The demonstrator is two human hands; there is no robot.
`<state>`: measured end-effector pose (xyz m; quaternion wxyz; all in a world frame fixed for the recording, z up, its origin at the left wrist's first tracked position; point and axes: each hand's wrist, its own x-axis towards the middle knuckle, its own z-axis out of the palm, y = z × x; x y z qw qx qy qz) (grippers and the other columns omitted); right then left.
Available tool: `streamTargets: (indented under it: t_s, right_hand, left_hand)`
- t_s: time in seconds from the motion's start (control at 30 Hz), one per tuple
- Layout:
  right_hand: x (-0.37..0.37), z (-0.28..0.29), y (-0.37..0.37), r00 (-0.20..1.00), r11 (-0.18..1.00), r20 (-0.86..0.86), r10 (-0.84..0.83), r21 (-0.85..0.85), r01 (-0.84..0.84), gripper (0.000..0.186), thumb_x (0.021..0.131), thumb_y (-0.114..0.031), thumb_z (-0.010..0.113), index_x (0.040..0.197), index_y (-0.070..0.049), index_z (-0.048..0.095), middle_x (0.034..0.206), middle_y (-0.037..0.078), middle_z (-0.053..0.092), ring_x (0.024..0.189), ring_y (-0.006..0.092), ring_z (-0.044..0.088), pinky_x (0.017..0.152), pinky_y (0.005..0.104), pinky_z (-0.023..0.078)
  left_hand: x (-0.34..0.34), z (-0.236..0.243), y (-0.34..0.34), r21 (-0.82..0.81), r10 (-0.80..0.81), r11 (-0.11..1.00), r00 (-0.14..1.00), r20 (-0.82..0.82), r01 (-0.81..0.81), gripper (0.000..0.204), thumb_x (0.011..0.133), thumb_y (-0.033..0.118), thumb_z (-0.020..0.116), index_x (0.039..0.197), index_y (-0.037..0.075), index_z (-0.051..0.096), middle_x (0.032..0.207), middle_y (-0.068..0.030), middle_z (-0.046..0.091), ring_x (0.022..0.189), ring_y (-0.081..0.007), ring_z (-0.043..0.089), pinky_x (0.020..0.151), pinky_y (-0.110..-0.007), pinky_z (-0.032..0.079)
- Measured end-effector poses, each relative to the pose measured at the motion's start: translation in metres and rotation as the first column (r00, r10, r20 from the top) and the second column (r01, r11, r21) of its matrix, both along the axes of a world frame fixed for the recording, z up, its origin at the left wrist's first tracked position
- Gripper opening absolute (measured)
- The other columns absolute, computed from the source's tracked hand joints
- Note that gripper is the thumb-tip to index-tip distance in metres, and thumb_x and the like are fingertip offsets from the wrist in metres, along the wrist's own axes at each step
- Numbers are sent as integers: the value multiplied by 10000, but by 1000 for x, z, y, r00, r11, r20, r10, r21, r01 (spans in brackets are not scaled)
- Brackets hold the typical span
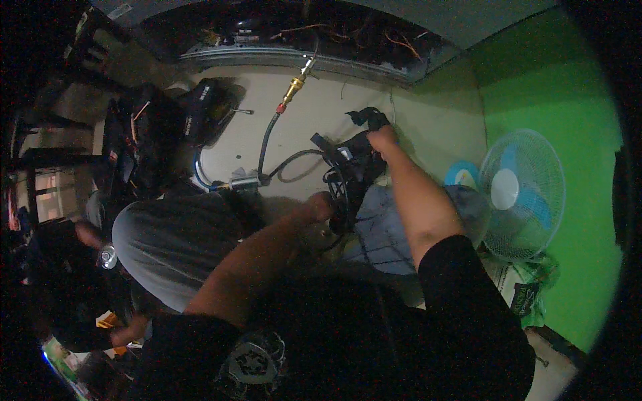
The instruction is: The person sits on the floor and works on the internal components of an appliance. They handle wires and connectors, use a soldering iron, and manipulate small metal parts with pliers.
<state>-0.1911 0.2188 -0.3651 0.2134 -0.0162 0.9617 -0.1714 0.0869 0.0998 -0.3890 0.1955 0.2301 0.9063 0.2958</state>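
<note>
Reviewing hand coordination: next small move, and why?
Probably check with the left hand whether the curved black hose touches the bulky black object: contact looks unclear, the right hand grips the object's top, and the left is by its lower side.

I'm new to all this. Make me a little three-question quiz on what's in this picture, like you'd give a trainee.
1. True or false: the fan stands on the person's left.
2. What colour is the hose that runs down from the brass-coloured fitting?
A) Yellow
B) Black
C) White
3. Both of the person's hands are at the black item. Which hand is nearer the top of the picture?

Key:
1. False; it stands on the right.
2. B.
3. The right hand; the left hand is lower.
</note>
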Motion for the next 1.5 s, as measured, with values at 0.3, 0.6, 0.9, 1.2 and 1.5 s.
streamTargets:
  t_s: [0.3, 0.6, 0.9, 1.2, 1.5]
  right_hand:
    - [62, -46, -5, 961, 981, 276, -31, -177, 83, 318, 844, -218, 614, 1041, 27, 666, 798, 173, 681, 645, 309, 667, 615, 442, 534]
    - [135, -119, -41, 438, 579, 895, -86, -313, 753, 245, 937, -327, 594, 980, -94, 659, 876, 185, 707, 678, 369, 656, 619, 523, 546]
    - [130, -60, -35, 238, 816, 967, -90, -65, 575, 233, 880, -374, 639, 944, -152, 668, 876, 138, 703, 759, 358, 667, 707, 615, 546]
    - [112, 16, -33, 116, 702, 988, -98, -14, 712, 490, 870, -454, 644, 1209, -101, 615, 1136, 181, 682, 990, 434, 648, 839, 725, 471]
    - [103, 46, -56, 639, 962, 755, -149, -40, 272, 600, 865, -517, 636, 1281, -94, 544, 1219, 252, 552, 1082, 492, 568, 864, 660, 464]
  left_hand:
    - [8, 20, -46, 350, 788, 429, 535, 305, -833, 394, 822, 266, 694, 1170, 82, 668, 1078, -180, 695, 1029, -397, 647, 875, -496, 506]
    - [4, 33, -56, -143, 630, 752, 765, -131, -644, 907, 683, 438, 806, 1439, 87, 450, 1372, -203, 515, 1290, -417, 488, 1034, -523, 445]
    - [-9, 35, -45, -328, 464, 813, 876, -134, -481, 419, 923, 239, 553, 1297, 50, 537, 1263, -155, 550, 1251, -346, 485, 1084, -583, 348]
    - [-21, 34, -41, -380, 431, 809, 892, -137, -449, 264, 926, 201, 531, 1110, 57, 653, 1094, -152, 669, 1038, -319, 648, 920, -471, 476]
    - [-32, 62, -50, -350, 534, 785, 845, -35, -511, 346, 878, 250, 586, 1145, 38, 640, 1200, -179, 618, 1076, -359, 617, 892, -484, 496]
